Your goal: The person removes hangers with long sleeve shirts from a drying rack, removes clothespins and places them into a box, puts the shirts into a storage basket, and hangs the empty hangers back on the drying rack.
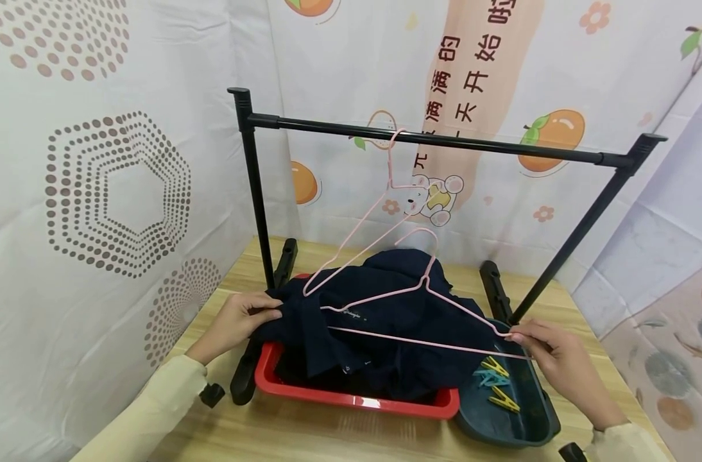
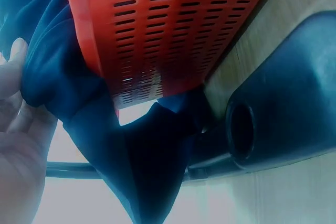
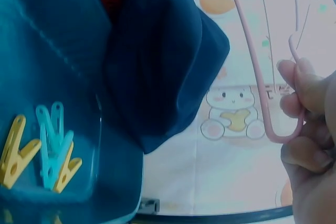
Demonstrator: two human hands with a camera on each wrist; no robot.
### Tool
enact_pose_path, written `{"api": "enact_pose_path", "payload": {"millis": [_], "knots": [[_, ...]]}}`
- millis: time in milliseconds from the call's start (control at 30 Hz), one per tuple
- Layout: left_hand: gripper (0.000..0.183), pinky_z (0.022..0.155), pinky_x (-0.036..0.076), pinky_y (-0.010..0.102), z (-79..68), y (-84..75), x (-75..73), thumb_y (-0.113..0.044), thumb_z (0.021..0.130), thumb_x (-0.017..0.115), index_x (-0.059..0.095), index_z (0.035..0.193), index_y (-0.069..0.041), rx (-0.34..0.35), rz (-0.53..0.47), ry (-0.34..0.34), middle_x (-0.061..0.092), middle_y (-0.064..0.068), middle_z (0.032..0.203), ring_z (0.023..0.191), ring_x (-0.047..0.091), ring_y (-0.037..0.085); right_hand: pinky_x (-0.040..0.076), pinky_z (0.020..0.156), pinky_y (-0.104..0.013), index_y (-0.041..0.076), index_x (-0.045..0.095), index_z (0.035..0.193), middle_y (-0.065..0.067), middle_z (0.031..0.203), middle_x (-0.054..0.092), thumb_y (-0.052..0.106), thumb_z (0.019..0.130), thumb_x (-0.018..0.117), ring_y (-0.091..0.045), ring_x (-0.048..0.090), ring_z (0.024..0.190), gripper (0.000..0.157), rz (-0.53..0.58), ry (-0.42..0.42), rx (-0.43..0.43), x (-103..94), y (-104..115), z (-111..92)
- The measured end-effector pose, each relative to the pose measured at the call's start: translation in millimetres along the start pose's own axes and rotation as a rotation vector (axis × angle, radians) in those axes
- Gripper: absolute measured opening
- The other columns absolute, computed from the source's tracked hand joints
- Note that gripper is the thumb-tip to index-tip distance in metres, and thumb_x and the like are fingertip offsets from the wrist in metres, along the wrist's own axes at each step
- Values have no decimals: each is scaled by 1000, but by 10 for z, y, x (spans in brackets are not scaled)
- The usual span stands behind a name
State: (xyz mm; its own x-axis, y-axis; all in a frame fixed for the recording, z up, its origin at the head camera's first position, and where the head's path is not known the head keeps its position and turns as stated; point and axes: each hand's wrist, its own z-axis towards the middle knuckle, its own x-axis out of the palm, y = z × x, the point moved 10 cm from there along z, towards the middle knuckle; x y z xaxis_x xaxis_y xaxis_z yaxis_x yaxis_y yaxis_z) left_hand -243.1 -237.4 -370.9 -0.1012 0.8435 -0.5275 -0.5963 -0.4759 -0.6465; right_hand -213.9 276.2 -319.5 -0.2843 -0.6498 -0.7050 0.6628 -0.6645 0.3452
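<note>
A navy shirt (image 1: 380, 289) with small white lettering lies heaped over a red basket (image 1: 357, 401). At the basket's left, my left hand (image 1: 244, 321) pinches the shirt's edge between thumb and fingers; in the left wrist view, the cloth (image 2: 68, 77) hangs beside the basket's slotted wall. My right hand (image 1: 559, 359) grips the right end of a pink hanger (image 1: 380, 296), as the right wrist view shows at its curved corner (image 3: 278, 139). This hanger lies across the shirt with its hook upward. Its left end is hidden by the cloth.
A second pink hanger (image 1: 357, 231) hangs from the black rack's crossbar (image 1: 472, 142), its lower corner near the shirt. Right of the basket sits a dark blue-green tray (image 1: 501, 433) holding several yellow and blue clothespins (image 1: 504, 399). The rack's black feet (image 1: 494, 289) flank both containers.
</note>
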Motion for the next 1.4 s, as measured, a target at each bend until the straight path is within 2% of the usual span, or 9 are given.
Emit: {"api": "enact_pose_path", "payload": {"millis": [300,467,700,967,1133,1400], "knots": [[21,72,55,18,6,-20,57,1,84,82,82,102,-10,28,12,7,77,-2,95,84,70,10,36,52,-17,7,79,97,13,83,64,-21,76,76,0,46,63,36,7,-1,-6,-135,-125,-121],[22,73,56,21,23,-5,91,0,83,83,83,102,-12,27,26,26,77,-5,93,84,71,10,37,51,-17,10,79,99,13,84,64,-22,76,76,0,47,62,39,-13,1,6,-202,-207,-175],[23,74,58,25,11,34,155,0,83,84,83,103,-10,15,40,64,76,-8,93,85,70,8,36,51,-16,11,78,100,12,86,67,-22,77,74,1,47,62,41,13,1,-39,-303,-263,-219],[25,73,58,25,19,21,172,4,81,84,82,103,-9,50,59,55,77,-6,93,85,70,7,36,51,-15,7,78,99,10,87,70,-19,81,73,7,46,64,31,-4,-52,-59,-483,-361,-257],[26,73,58,25,26,17,166,4,80,84,82,102,-9,59,68,50,76,-6,93,84,70,7,34,51,-14,5,78,96,14,86,67,-21,80,73,7,42,61,31,-73,-60,-24,-581,-441,-238],[26,72,59,27,10,37,191,6,81,83,82,104,-8,38,53,66,77,-4,94,85,70,7,33,48,-16,4,78,97,24,84,62,-12,87,73,2,44,57,20,-188,-49,95,-732,-585,-199]]}}
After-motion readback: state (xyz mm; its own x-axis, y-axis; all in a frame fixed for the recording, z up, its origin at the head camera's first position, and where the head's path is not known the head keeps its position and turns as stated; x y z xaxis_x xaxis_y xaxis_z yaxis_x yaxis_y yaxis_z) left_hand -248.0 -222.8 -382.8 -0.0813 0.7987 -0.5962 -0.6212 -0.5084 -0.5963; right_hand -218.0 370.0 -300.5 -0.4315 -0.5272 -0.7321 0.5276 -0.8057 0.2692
